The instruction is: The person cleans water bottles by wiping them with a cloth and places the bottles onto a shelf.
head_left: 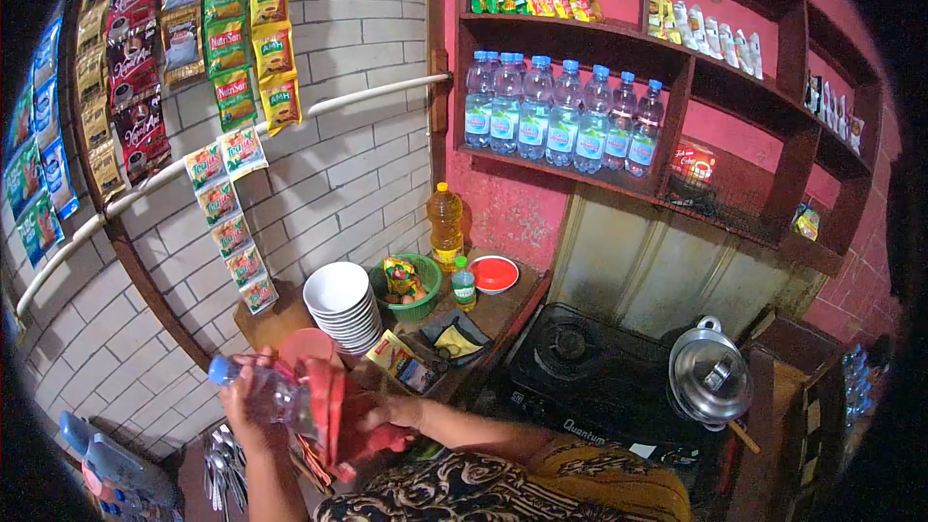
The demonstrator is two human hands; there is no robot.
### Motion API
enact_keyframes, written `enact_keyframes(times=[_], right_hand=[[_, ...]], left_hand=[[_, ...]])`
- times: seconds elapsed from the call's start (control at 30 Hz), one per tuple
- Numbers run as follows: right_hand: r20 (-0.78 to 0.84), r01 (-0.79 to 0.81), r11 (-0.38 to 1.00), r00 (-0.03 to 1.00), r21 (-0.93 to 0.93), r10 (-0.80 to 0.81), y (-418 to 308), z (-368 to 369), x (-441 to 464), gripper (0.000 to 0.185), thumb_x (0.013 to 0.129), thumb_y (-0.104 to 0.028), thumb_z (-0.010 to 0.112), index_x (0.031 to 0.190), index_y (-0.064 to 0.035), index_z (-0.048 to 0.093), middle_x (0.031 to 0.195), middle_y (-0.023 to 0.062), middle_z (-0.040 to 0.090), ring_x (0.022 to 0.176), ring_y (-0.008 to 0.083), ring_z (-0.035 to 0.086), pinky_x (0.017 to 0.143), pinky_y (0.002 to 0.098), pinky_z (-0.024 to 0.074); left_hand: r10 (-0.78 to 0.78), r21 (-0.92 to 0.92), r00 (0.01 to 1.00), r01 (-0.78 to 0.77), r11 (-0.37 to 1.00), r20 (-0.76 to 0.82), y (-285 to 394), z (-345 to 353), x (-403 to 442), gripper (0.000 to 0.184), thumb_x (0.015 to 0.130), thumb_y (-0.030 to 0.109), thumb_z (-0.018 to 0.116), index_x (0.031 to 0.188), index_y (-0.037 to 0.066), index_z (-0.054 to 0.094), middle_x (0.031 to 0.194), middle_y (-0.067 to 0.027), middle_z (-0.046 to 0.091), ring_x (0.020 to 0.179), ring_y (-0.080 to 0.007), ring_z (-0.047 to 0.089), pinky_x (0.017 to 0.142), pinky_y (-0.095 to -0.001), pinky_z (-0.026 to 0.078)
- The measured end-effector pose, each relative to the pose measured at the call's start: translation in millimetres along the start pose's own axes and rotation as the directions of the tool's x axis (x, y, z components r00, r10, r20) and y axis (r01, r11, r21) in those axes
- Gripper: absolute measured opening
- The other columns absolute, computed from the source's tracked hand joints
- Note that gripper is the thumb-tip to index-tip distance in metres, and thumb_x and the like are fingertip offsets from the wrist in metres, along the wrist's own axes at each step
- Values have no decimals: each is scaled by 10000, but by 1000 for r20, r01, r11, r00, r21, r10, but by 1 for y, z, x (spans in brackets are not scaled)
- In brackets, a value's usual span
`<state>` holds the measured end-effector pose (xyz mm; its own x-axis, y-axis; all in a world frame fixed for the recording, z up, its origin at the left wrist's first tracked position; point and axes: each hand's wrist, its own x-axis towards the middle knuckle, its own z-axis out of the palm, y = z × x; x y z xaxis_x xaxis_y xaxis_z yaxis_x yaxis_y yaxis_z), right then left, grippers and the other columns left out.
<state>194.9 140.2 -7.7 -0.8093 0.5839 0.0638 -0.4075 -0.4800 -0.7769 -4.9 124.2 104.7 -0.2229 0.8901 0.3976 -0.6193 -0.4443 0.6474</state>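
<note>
Left hand (249, 391) closed its grip round a clear plastic bottle (286, 404) with blue cap, right hand (391, 414) gripped a soft red sheet (333, 411) beside it, stacked white round bowls (340, 302) left little room near the wooden surface's (522, 302) wall side, black gas stove (599, 377) stood beyond its right edge.

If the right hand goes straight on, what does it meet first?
The right hand would meet the red cloth or bag, which it seems to touch; the bottle looks next, though blur leaves depth unclear.
</note>
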Motion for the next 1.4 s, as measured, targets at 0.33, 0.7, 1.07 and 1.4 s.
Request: enact_keyframes(times=[0.33, 0.7, 1.07, 1.4], right_hand=[[-669, 68, 985, 741, 157, 56, 12, 53, 11, 344, 933, -423, 559, 1159, -164, 560, 757, 57, 610, 493, 162, 554, 389, 300, 428], [-637, 124, 915, 682, -384, -360, 58, -17, 13, 349, 957, -450, 495, 1014, -117, 581, 532, -3, 486, 323, 115, 390, 299, 293, 302], [65, 106, 875, 994, -472, -85, 34, -13, 2, 556, 804, -273, 734, 1266, -79, 493, 1100, 99, 621, 959, 207, 601, 852, 353, 474], [-140, 107, 319, 738, -942, -660, 37, 28, 14, 899, 560, -179, 853, 1332, -43, 414, 1303, 135, 522, 1201, 248, 506, 1023, 406, 395]], left_hand=[[223, 630, 882, -455, 629, 415, -3, 26, -25, 255, 717, 56, 693, 917, 9, 542, 922, -131, 591, 882, -244, 589, 826, -368, 470], [182, 551, 983, -172, 817, 37, 15, 29, -19, 268, 767, 57, 668, 1003, 19, 548, 962, -97, 594, 916, -208, 588, 834, -337, 463], [-182, 31, 983, 181, 983, 39, 3, 11, 1, 294, 792, 190, 639, 1007, 27, 522, 868, -96, 592, 792, -215, 611, 703, -326, 513], [107, 514, 983, -14, 857, -151, -9, 28, -15, 195, 827, 80, 676, 990, 27, 584, 884, -44, 637, 780, -125, 592, 730, -256, 473]])
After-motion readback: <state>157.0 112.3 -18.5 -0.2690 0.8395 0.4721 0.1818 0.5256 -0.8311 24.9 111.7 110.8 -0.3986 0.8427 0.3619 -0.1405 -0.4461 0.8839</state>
